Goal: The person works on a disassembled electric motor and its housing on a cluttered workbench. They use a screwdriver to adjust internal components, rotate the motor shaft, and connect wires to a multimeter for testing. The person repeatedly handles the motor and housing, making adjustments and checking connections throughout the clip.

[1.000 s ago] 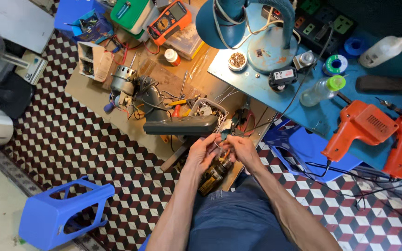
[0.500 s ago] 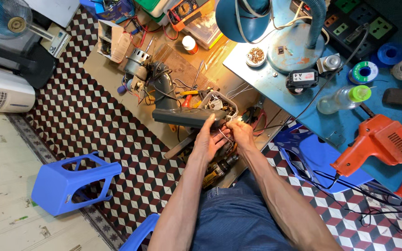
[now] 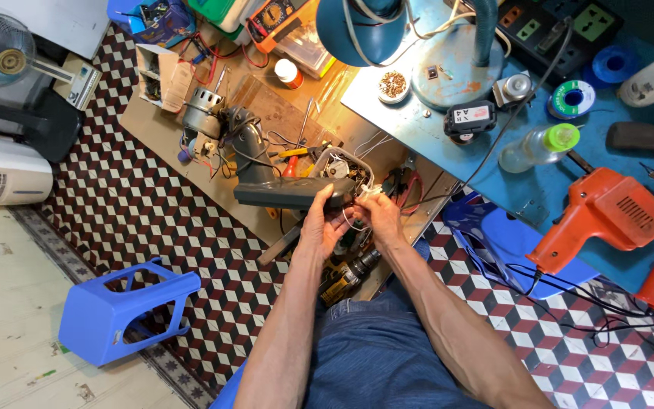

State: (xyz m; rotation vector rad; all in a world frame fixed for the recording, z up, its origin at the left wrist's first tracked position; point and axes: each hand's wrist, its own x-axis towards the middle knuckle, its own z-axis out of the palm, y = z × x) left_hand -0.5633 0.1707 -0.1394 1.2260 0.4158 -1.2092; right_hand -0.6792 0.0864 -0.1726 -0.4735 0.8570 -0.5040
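Together, 2 hands (image 3: 350,220) at the dark casing's (image 3: 289,193) edge.

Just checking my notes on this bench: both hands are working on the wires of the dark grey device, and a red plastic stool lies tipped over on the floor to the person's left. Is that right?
Not quite: the stool is blue, not red, as the head view shows. The rest holds: the left hand and right hand are at the wires of the dark grey device, and the stool lies tipped over on the floor to the person's left.

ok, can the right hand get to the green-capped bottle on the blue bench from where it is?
Probably yes. The right hand is busy with white wires at the dark appliance housing; the green-capped bottle lies beyond it on the blue bench, with only a thin black cable crossing between.
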